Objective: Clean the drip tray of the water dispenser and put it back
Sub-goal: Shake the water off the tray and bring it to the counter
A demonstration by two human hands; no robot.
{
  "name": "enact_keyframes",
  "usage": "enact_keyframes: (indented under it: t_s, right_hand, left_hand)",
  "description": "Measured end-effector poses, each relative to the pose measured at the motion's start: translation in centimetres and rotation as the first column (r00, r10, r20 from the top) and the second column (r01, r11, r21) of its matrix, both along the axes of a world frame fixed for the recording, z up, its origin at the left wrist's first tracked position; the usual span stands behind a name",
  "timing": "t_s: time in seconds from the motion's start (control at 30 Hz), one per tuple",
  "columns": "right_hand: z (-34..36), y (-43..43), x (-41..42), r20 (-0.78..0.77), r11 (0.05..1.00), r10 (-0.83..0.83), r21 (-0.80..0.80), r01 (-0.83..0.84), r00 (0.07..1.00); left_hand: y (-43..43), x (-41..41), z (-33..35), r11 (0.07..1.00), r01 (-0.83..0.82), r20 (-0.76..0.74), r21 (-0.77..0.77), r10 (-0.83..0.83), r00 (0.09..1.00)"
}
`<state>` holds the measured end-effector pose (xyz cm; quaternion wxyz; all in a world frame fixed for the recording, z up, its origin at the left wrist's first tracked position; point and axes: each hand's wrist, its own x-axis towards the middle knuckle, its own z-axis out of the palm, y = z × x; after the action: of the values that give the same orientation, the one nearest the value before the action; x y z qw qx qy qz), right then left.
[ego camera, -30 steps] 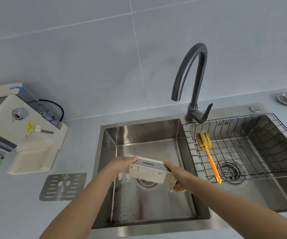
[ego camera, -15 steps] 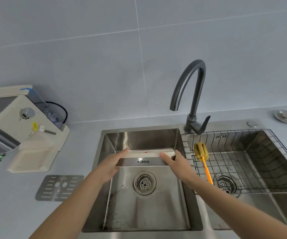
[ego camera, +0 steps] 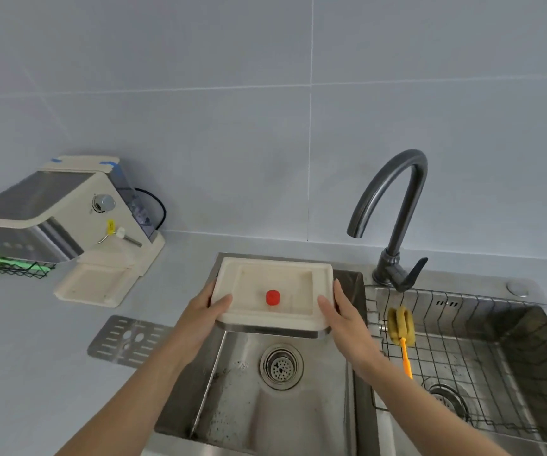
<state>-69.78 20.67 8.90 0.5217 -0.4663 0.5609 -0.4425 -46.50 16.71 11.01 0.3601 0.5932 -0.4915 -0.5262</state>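
Gripping from both short sides, the left hand (ego camera: 204,311) and the right hand (ego camera: 343,312) hold the cream rectangular plastic drip tray (ego camera: 273,296) level above the far end of the left stainless steel sink basin (ego camera: 298,419), at the centre of the frame. On each hand the thumb lies over the tray's top rim while the other fingers curl out of sight beneath, so both hands pinch the rim; how far the hidden fingers spread cannot be told. Holding it flat with its hollow facing up probably lets the person check the inside, and keeping it over the basin would send any drips into the drain.

One small red round float (ego camera: 273,297) sits in the middle of the hollow. Outward to the right stand one dark grey curved tap (ego camera: 397,205) and one black wire rack (ego camera: 469,350) set in the right basin, with one yellow sponge brush with an orange handle (ego camera: 401,330) lying on it. At lower left, one slotted metal grille plate (ego camera: 127,340) lies flat on the grey counter, apart from the tray. At upper left stands one cream water dispenser (ego camera: 68,212), its base ledge bare, seemingly awaiting the tray's return.
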Motion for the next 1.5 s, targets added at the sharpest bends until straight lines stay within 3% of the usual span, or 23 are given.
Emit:
enact_keyframes:
  t_s: [0.33, 0.53, 0.77, 0.9, 1.1, 1.5]
  right_hand:
    - [0.1, 0.4, 3.3, -0.012, 0.999, 0.024, -0.045, -0.024, 1.0]
    - [0.0, 0.3, 8.1, -0.063, 1.0, 0.013, -0.013, -0.014, 0.998]
    - [-1.5, -0.3, 17.1, -0.154, 0.999, -0.029, 0.029, 0.034, 0.988]
    - [-3.3, 0.2, 24.0, -0.204, 0.99, -0.128, 0.033, 0.137, 0.971]
    - [-5.4, 2.9, 33.5, -0.226, 0.953, -0.222, 0.156, 0.26, 0.949]
    - [-8.6, 6.7, 39.7, -0.29, 0.888, -0.139, 0.387, 0.249, 0.947]
  left_hand:
    - [2.8, 3.0, 1.0, 0.996, -0.074, 0.118, -0.054, 0.079, 0.99]
    - [2.9, 7.4, 0.9, 0.996, -0.094, 0.102, 0.01, 0.092, 0.99]
    - [1.4, 17.0, -2.1, 0.996, 0.021, 0.071, 0.083, -0.026, 0.997]
    - [0.2, 23.9, -4.2, 0.994, 0.099, 0.212, 0.037, -0.105, 0.972]
    - [0.2, 32.8, -7.2, 0.96, 0.243, 0.219, 0.141, -0.27, 0.938]
    - [2.9, 37.8, -10.1, 0.923, 0.26, 0.481, 0.283, -0.371, 0.794]
